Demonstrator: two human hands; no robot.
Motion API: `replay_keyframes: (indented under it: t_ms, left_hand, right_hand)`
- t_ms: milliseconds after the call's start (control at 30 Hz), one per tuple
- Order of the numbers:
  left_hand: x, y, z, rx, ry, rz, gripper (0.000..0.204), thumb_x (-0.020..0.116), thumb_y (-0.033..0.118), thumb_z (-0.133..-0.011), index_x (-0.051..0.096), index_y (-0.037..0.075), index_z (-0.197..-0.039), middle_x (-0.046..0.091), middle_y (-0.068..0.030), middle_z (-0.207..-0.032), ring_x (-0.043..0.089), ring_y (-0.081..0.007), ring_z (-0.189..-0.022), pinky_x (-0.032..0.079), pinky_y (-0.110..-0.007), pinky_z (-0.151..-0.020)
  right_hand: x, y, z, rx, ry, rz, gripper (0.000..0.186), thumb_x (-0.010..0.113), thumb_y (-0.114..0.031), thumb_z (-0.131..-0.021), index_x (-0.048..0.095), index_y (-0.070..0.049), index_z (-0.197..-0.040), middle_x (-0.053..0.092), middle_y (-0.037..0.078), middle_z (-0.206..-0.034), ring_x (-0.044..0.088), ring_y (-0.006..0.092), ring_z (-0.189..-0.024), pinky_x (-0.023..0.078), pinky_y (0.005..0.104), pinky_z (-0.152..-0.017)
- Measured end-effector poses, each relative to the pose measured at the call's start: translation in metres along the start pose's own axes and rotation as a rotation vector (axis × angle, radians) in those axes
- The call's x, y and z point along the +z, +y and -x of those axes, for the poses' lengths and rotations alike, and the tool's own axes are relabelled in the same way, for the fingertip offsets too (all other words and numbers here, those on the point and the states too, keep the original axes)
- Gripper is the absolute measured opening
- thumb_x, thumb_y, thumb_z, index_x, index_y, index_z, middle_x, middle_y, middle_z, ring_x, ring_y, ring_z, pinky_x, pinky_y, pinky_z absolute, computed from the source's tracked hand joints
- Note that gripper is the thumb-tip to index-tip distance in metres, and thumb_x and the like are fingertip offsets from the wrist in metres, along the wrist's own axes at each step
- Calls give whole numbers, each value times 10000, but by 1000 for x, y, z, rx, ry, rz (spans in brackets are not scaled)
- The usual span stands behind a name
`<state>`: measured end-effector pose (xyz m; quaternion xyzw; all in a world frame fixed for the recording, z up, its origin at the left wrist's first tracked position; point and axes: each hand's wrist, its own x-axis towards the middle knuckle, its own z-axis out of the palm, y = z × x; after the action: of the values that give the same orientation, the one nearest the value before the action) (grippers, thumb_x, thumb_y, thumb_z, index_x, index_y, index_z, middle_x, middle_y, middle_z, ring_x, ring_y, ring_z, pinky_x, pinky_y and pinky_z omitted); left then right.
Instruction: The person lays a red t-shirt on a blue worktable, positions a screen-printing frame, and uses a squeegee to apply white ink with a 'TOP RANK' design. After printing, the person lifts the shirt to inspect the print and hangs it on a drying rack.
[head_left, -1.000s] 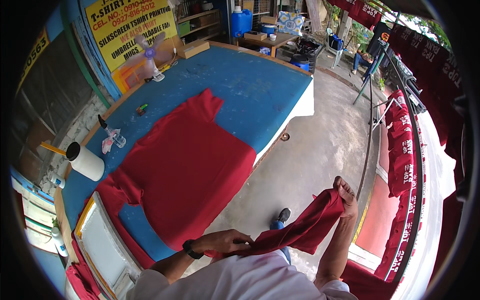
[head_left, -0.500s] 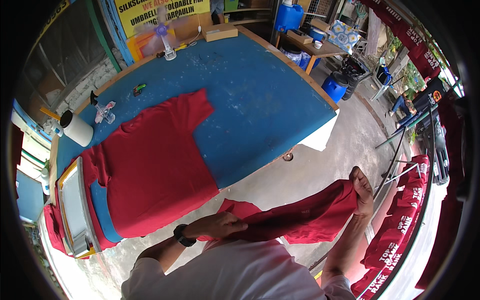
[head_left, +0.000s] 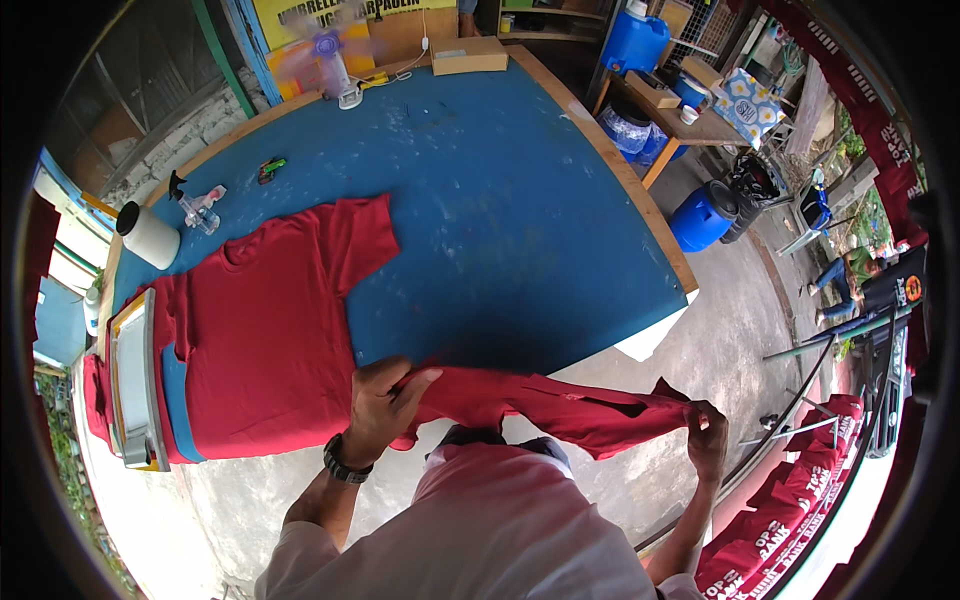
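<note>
Blue tbl (head_left: 500,200) beyond, red cloth (head_left: 540,402) btwn L fingers (head_left: 384,373) & R fingers (head_left: 708,418).

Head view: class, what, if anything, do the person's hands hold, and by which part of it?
A red cloth: the left hand holds it near its left end, the right hand by its right end.

Shirt-printing workshop, framed screen (head_left: 132,375), blue worktable (head_left: 500,230), white-printed red garments (head_left: 790,515) hanging
</note>
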<state>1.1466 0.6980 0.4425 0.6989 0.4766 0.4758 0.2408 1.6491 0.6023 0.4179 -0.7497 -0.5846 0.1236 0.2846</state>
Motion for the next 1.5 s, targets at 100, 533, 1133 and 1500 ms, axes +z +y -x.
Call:
replay_keyframes:
  t_ms: [100, 533, 1133, 1500]
  left_hand:
    - [19, 9, 0, 14, 66, -107, 498, 906, 109, -900, 468, 25, -677, 425, -74, -597, 328, -166, -532, 299, -351, -491]
    - [50, 114, -4, 77, 495, -646, 360, 879, 262, -939, 666, 10, -796, 543, -59, -639, 488, -219, -587, 368, -345, -572]
    - [20, -182, -377, -50, 289, -887, 540, 750, 470, -1019, 660, 10, -752, 590, -218, -644, 561, -444, -578, 462, -490, -553]
    - [115, -404, -354, -472, 163, -916, 560, 772, 405, -1012, 571, 29, -649, 591, -167, -644, 607, -409, -632, 488, -522, -624]
  right_hand:
    - [18, 34, -18, -13, 318, -335, 215, 618, -171, -1110, 692, 9, -1019, 680, 89, -885, 626, 174, -838, 518, 368, -795]
    - [-134, 83, -207, -707, 648, -235, 342, 800, -251, -1012, 607, 26, -956, 593, 109, -876, 532, 234, -836, 481, 382, -835]
    - [141, -131, -661, -710, 140, -77, 464, 841, -473, -945, 692, -38, -886, 686, 151, -742, 646, 320, -642, 513, 444, -648]
    - [395, -30, -710, -610, -71, 2, 483, 810, -468, -971, 626, -50, -812, 639, 152, -691, 628, 425, -642, 464, 514, -595]
